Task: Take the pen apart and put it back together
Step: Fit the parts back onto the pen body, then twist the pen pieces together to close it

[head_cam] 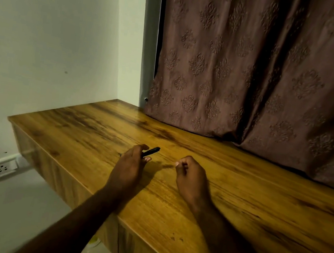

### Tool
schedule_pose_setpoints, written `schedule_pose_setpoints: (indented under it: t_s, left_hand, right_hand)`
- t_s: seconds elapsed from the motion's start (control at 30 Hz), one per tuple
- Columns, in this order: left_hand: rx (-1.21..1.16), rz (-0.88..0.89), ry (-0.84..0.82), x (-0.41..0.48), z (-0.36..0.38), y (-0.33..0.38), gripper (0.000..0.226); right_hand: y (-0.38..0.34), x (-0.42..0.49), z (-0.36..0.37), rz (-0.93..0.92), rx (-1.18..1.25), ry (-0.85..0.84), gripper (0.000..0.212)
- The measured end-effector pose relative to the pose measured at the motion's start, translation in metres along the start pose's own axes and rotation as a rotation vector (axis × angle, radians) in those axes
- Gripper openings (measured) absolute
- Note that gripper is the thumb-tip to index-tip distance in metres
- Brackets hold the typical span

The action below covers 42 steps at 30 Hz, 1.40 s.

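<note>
The left hand (130,164) holds a black pen (151,152) low over the wooden desk (235,211), its fingers (145,159) closed around the barrel. The pen's dark end juts out past the fingertips, up and to the right; the rest is hidden under the hand. The right hand (191,177) rests on the desk near the left, fingers curled loosely inward with nothing visible between them, well clear of the pen.

Slim black pen (151,151), tilted, far end up-right, low over the wooden desktop (237,200)
</note>
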<state>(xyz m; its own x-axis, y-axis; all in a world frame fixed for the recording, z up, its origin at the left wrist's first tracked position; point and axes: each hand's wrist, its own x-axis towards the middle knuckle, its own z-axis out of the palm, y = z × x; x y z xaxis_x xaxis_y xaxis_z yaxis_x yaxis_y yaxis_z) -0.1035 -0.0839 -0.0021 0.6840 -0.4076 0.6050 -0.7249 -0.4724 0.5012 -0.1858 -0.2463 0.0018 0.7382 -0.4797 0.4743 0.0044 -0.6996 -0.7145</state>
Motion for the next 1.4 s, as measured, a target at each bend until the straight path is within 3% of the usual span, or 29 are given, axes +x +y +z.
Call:
schedule_pose_setpoints:
  t_s: [0.17,0.37,0.6,0.73,0.83,0.97,1.13,1.23,1.3,1.4]
  left_hand:
    - [-0.061,0.07,0.041,-0.002,-0.001,-0.002,0.027]
    - [-0.034,0.153,0.062,-0.003,-0.001,-0.004,0.019]
    - [-0.028,0.147,0.034,-0.003,-0.001,-0.003,0.038]
    - [-0.059,0.124,0.017,-0.004,-0.003,0.002,0.065]
    - [-0.06,0.112,0.003,-0.004,-0.003,0.002,0.072]
    - [-0.056,0.118,0.001,-0.003,-0.004,0.001,0.055]
    - [-0.042,0.159,-0.013,-0.006,-0.004,0.004,0.064]
    - [-0.013,0.179,-0.006,-0.005,-0.001,0.0,0.043]
    - [-0.025,0.16,0.007,-0.004,0.0,0.0,0.032]
    - [-0.011,0.176,-0.003,-0.003,0.0,0.002,0.042]
  right_hand:
    - [-0.014,-0.007,0.008,-0.251,-0.097,-0.132,0.009]
    - [-0.014,-0.006,0.004,-0.27,-0.077,-0.15,0.009]
    - [-0.011,-0.005,0.005,-0.278,-0.067,-0.164,0.008]
    - [-0.01,-0.004,0.006,-0.285,-0.071,-0.169,0.008]
    - [-0.011,-0.004,0.005,-0.298,-0.084,-0.178,0.007]
    - [-0.012,-0.003,0.003,-0.333,-0.148,-0.203,0.009]
    - [-0.017,-0.006,0.005,-0.348,-0.177,-0.195,0.011]
    - [-0.019,-0.006,0.007,-0.373,-0.191,-0.166,0.009]
    - [-0.018,-0.005,0.008,-0.294,-0.146,-0.12,0.004]
    - [-0.016,-0.001,0.002,0.031,0.179,-0.045,0.002]
